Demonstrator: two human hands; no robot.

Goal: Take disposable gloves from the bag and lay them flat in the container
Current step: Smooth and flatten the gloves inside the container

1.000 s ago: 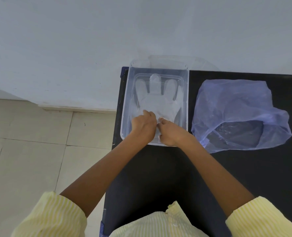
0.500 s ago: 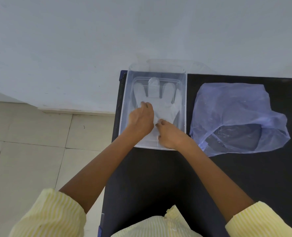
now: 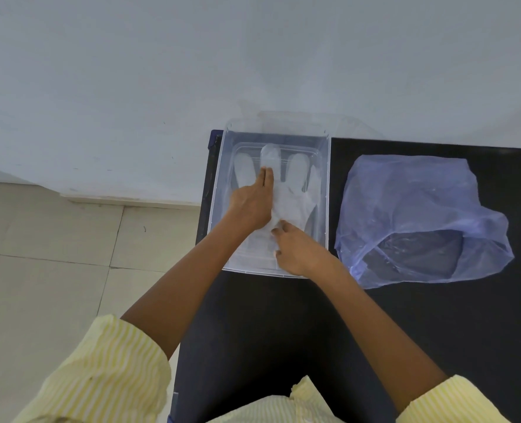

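Note:
A clear plastic container point(image 3: 328, 190) stands at the far left corner of the black table point(image 3: 436, 325). One transparent disposable glove point(image 3: 297, 190) lies spread in it, fingers pointing away from me. My left hand point(image 3: 251, 204) lies flat on the glove, its straight fingers reaching up to the base of the glove's fingers. My right hand point(image 3: 297, 250) sits at the glove's cuff near the container's front wall, fingers curled and pinning the cuff. The pale blue plastic bag point(image 3: 412, 209) lies to the right of the container, mouth open toward me.
The table's left edge runs just beside the container, with tiled floor point(image 3: 48, 270) below. A white wall point(image 3: 253, 56) rises directly behind the container and table. My yellow striped sleeves show at the bottom.
My left hand has slid forward from the cuff up along the glove and opened flat, smoothing it. My right hand has stayed at the cuff.

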